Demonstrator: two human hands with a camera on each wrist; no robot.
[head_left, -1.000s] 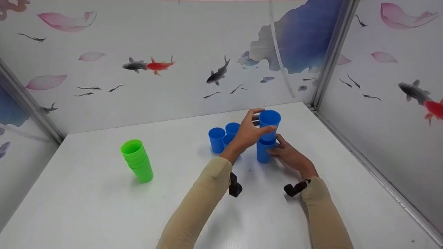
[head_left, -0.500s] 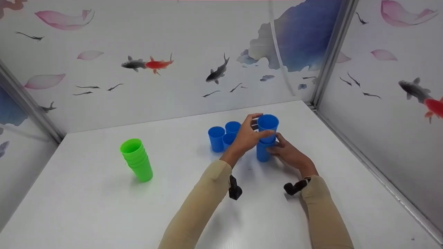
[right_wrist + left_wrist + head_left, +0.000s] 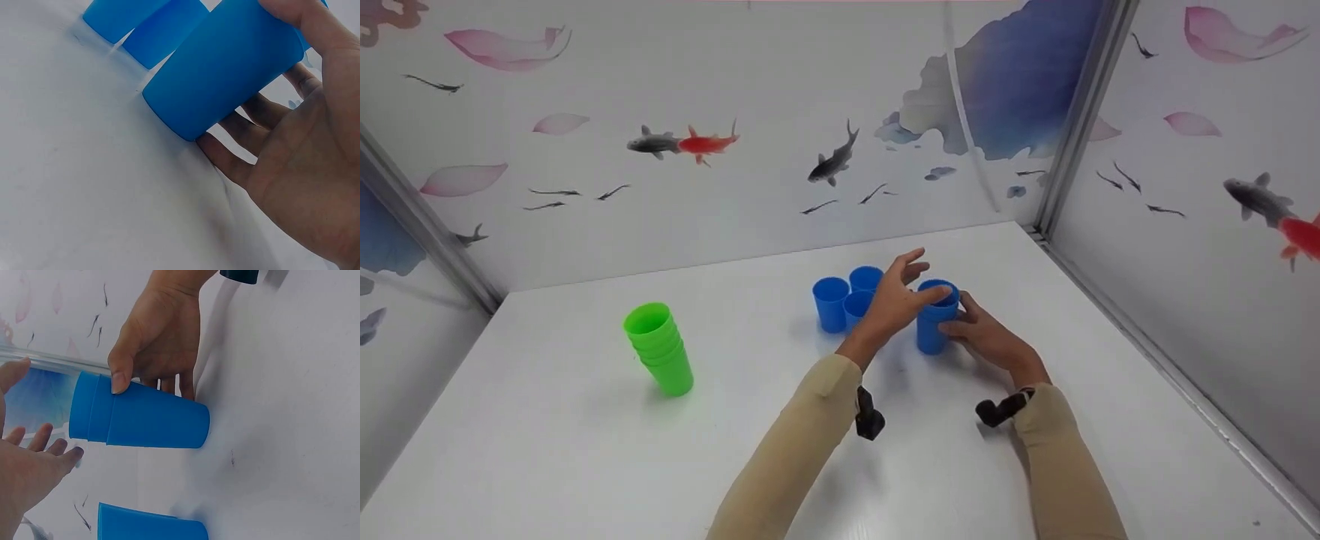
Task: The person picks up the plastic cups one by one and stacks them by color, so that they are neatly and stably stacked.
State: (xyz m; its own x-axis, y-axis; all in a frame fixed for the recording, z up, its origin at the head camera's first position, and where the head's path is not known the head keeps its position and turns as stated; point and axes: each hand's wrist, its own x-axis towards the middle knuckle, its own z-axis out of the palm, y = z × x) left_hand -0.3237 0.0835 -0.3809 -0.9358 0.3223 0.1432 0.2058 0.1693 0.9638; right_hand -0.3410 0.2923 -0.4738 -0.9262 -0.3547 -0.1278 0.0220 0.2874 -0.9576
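A nested stack of blue cups (image 3: 931, 336) stands upright on the white table, its rims showing one above another in the left wrist view. My right hand (image 3: 990, 337) grips the stack from the right, thumb on one side and fingers round the other, as the right wrist view shows around the lower blue cup (image 3: 225, 67). Just above the stack's rim is my left hand (image 3: 896, 300), fingers spread and apart from the cups in the left wrist view. Three more blue cups (image 3: 830, 306) stand close together to the left, partly hidden by my left hand and wrist.
A leaning-looking stack of green cups (image 3: 669, 360) stands on the left part of the white table (image 3: 547, 450). Walls printed with fish and petals close off the back (image 3: 697, 217) and right side (image 3: 1185, 300). Each wrist carries a small black camera (image 3: 870, 420).
The upper blue cup has gone down into the lower one, lowered by my left hand, whose fingers have since let go and spread. My right hand has kept its hold in place.
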